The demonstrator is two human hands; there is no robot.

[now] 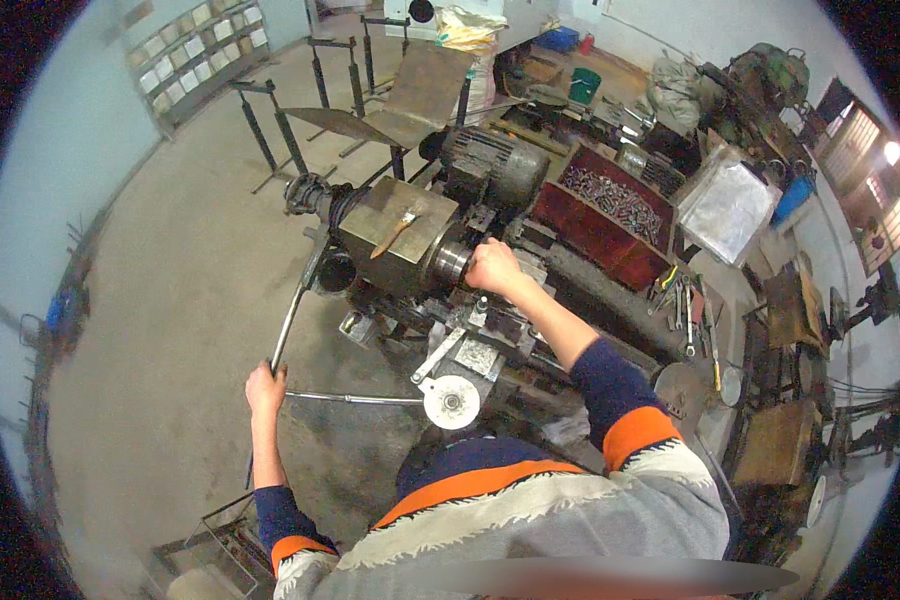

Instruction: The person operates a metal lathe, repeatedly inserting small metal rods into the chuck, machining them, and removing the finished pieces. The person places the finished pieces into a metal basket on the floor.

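Note:
I stand at a small metal lathe [410, 240] with a dark motor [495, 165] behind its headstock. My left hand [265, 388] is shut on the lower end of a long steel lever [292, 310] that runs up to the machine's left side. My right hand [492, 268] reaches in beside the shiny chuck [450, 262], fingers closed at the workpiece area; what it grips is hidden. A round white handwheel [451, 402] with a thin rod sits below, close to my chest.
A red tray [590, 225] full of several small metal parts stands right of the lathe. Wrenches and hand tools [685, 305] lie on the bench at right. Metal stands [270, 125] and a folded sheet-metal piece [410, 95] occupy the concrete floor behind.

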